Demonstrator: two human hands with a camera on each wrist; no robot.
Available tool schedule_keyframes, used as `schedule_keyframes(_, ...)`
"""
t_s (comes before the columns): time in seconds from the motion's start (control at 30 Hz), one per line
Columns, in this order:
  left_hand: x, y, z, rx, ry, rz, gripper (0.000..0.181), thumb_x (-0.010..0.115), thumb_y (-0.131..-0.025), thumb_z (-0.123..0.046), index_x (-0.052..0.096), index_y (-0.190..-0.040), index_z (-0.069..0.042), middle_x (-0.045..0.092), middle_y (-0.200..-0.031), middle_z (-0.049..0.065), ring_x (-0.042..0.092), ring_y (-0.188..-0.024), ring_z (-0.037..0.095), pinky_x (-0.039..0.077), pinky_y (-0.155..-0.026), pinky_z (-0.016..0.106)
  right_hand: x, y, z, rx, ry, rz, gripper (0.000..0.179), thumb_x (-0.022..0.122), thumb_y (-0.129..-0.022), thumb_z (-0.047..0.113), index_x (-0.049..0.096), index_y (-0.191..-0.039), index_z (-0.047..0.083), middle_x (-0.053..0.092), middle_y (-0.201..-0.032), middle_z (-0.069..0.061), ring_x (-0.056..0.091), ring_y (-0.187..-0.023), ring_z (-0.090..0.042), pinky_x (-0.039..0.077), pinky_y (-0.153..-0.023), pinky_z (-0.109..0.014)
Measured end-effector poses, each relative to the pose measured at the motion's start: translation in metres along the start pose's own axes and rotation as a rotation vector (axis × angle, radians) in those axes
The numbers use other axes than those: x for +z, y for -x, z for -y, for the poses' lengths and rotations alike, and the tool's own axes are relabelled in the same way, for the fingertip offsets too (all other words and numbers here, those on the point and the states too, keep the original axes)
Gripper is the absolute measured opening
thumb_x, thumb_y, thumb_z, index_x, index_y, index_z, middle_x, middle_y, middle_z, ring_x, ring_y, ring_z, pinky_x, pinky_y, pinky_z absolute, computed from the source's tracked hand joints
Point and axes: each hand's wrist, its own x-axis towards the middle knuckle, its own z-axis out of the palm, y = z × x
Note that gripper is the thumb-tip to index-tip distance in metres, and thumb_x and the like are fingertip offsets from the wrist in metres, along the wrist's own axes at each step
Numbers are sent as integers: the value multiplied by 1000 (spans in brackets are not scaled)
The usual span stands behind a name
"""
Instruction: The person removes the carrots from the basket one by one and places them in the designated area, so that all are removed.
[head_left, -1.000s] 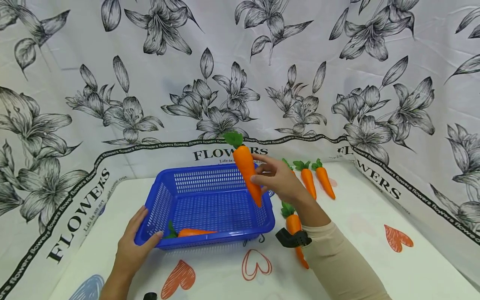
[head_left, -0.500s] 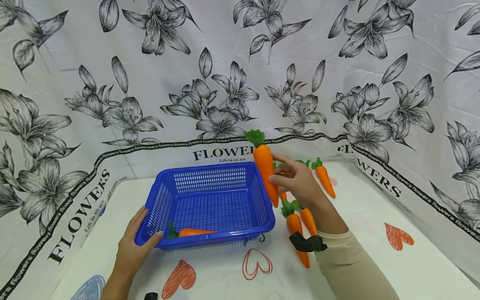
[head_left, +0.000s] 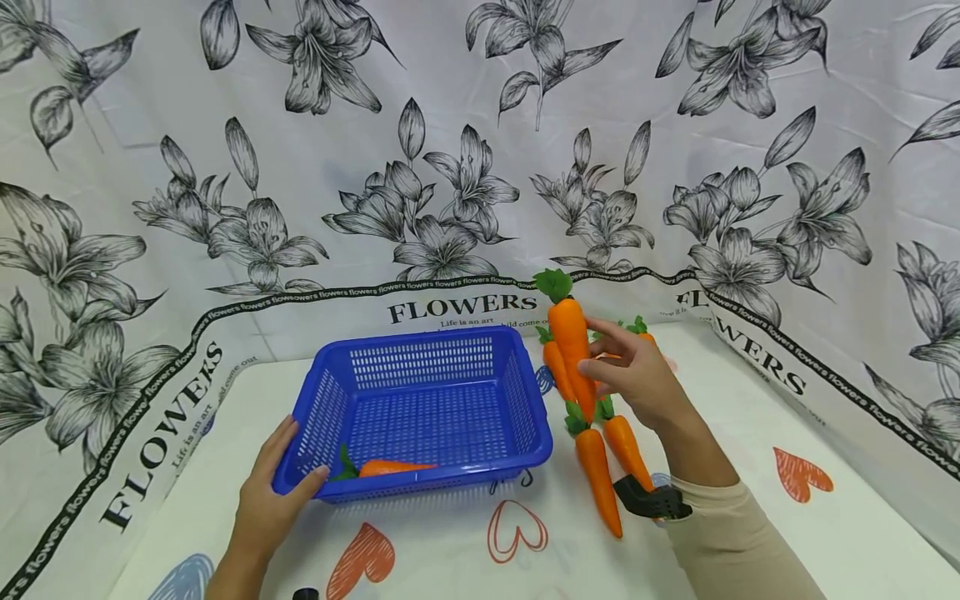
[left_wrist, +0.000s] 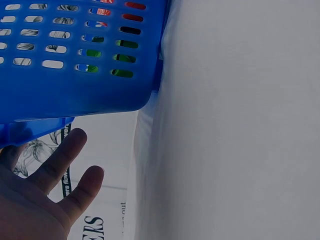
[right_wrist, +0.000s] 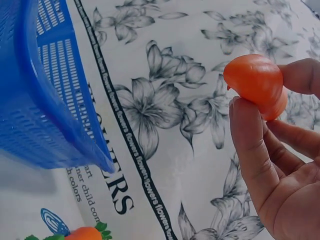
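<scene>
My right hand point(head_left: 637, 375) pinches an orange carrot point(head_left: 570, 333) with green leaves between thumb and fingers, leaves up, to the right of the blue basket point(head_left: 480, 468). In the right wrist view, the thick end of this carrot point(right_wrist: 257, 80) sits between the fingertips. My left hand point(head_left: 266, 496) rests at the basket's front left corner, thumb on the front rim and fingers along the left side; in the left wrist view two fingers reach out straight. Another carrot point(head_left: 393, 467) lies inside the basket by its front wall, partly hidden.
Two carrots lie on the table right of the basket, a front carrot point(head_left: 597, 483) and a neighbouring carrot point(head_left: 626, 446). Behind the held one is a further carrot point(head_left: 557, 367). More leaves show behind the right hand. A flowered cloth point(head_left: 480, 200) hangs at the back.
My right hand has moved right with the carrot, from over the basket's right side to above the carrots on the table. My left hand and the basket have stayed put.
</scene>
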Motion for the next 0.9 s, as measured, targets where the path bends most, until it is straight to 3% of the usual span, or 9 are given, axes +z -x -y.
schedule_keyframes(0.37, 0, 0, -2, 11, 15, -7, 76, 70, -86, -27, 34, -152, -16, 22, -157, 6, 20, -141, 39, 23, -100, 71, -23, 20, -6, 7, 4, -73, 62, 65, -91, 3, 37, -146, 1, 52, -103, -20, 63, -86, -22, 58, -61, -36)
schedule_keyframes(0.9, 0, 1, -3, 1, 19, -1, 76, 70, -86, -28, 33, -152, -16, 21, -158, 6, 20, -140, 40, 24, -98, 71, -49, 45, -28, 43, 77, -97, 64, 64, -93, 5, 32, -148, -2, 52, -103, -18, 65, -85, -21, 58, -60, -40)
